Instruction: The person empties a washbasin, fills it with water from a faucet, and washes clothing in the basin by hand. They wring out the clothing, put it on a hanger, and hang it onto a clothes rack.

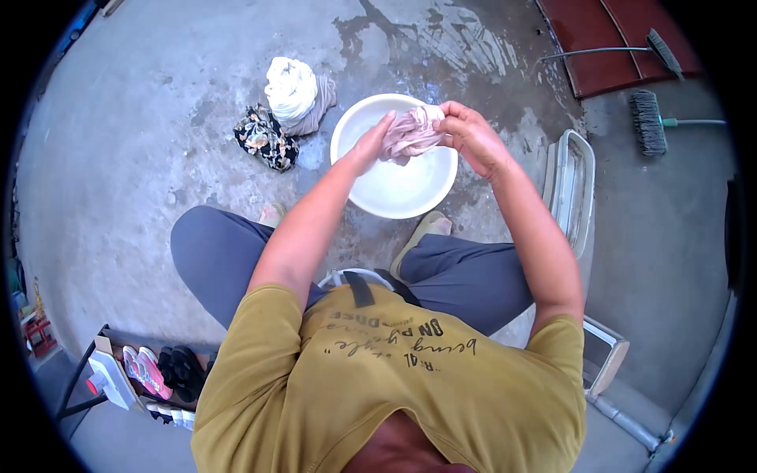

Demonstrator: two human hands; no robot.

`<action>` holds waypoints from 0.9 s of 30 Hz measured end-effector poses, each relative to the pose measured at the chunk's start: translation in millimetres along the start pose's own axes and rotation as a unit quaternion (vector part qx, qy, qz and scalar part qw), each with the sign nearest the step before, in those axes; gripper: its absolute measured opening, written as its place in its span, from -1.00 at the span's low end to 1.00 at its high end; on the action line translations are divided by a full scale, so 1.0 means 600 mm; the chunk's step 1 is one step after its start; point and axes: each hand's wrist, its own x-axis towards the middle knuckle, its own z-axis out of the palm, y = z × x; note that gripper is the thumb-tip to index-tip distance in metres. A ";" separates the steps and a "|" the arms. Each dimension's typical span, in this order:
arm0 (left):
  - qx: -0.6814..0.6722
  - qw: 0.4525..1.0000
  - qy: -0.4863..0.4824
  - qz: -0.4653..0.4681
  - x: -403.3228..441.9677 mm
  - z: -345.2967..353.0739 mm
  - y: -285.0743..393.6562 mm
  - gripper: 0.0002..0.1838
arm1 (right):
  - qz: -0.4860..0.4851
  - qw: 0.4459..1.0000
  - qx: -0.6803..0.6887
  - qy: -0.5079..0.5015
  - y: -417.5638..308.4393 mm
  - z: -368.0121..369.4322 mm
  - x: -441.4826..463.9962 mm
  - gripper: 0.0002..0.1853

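A bunched, pale pink cloth (412, 134) hangs between my two hands above a round white basin (394, 206). My left hand (374, 143) grips its left side, with the fingers mostly behind the folds. On the cloth's right end, my right hand (471, 135) is closed with thumb and fingers pinching it. The basin stands on the floor in front of my feet, and whether it holds water I cannot tell. To its left lie a twisted white cloth (291, 89), a greyish-mauve cloth (317, 110) and a black floral cloth (266, 139), heaped together.
Wet patches mark the concrete floor (197, 142). At right are a long white-framed trough (569, 189), a broom head (648, 123) and another brush (665, 53) by a dark red panel (607, 39). Behind my left side stands a rack with pink shoes (147, 372) and black shoes (183, 372).
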 end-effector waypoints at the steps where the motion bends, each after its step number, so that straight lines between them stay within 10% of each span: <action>1: -0.022 0.999 -0.025 -0.002 -0.013 0.012 0.010 -0.29 | -0.005 0.999 0.053 -0.002 -0.003 -0.003 -0.009 -0.83; 11: 0.028 0.979 -0.166 -0.111 -0.070 0.054 0.087 -0.23 | 0.002 0.901 0.411 0.137 0.038 -0.068 0.010 -0.79; 15: -0.103 0.965 -0.199 -0.137 -0.076 0.080 0.117 -0.17 | -0.151 0.952 0.234 0.127 0.058 -0.043 0.007 -0.75; 18: -0.235 0.958 -0.150 -0.070 -0.067 0.094 0.112 -0.22 | -0.388 0.862 -0.305 0.117 0.054 0.005 -0.032 -0.81; 19: -0.253 0.949 -0.178 -0.056 -0.060 0.091 0.107 -0.30 | -0.324 0.859 -0.396 0.025 0.025 0.008 -0.054 -0.79; 22: -0.147 0.966 -0.206 -0.047 -0.055 0.084 0.120 -0.40 | -0.219 0.975 -0.038 0.031 0.028 -0.033 -0.029 -0.61; 27: -0.215 0.922 -0.315 -0.070 -0.076 0.109 0.130 -0.45 | -0.172 0.960 0.210 -0.075 0.022 -0.011 -0.007 -0.23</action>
